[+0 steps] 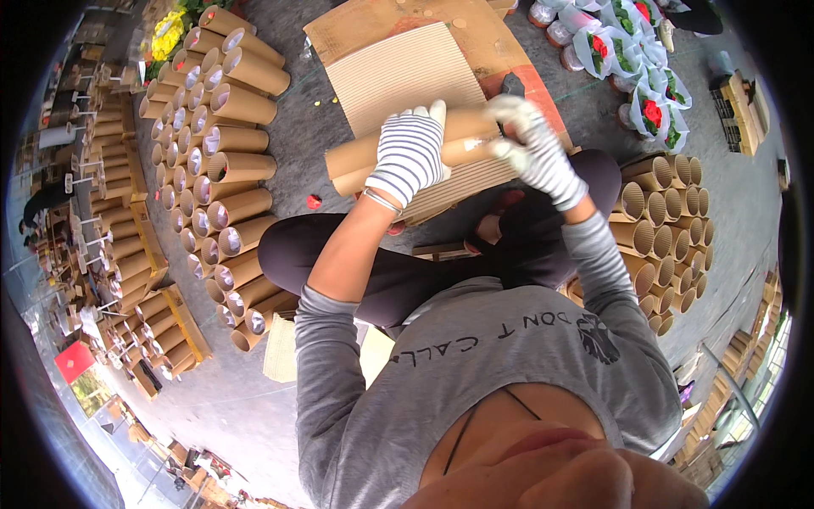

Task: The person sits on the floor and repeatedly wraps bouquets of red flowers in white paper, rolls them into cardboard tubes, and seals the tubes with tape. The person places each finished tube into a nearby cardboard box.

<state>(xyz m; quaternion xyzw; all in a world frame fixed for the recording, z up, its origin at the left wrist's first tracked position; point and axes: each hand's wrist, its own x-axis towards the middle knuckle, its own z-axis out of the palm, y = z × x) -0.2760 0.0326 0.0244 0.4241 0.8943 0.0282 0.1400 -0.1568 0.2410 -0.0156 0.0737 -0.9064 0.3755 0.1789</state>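
Observation:
A rolled sheet of brown corrugated cardboard (356,162) lies crosswise before me, its smooth face outward. My left hand (410,149), in a striped white work glove, wraps over the roll and grips it left of its middle. A small whitish patch (474,144), perhaps tape, shows on the roll's surface. Over the roll's right end is my right hand (524,143), gloved alike and blurred by motion, with thumb and fingers curved apart. Whether it pinches anything is unclear. Flat corrugated sheets (407,73) lie under the roll, ribs up, on a worn cardboard surface (362,22).
Many upright cardboard tubes (241,165) stand on the floor at left, several with wrapped contents. More tubes (661,223) stand at right. Red-flowered potted plants (652,114) in clear sleeves are at upper right, yellow flowers (168,35) at upper left. A red blossom (313,202) lies on the floor.

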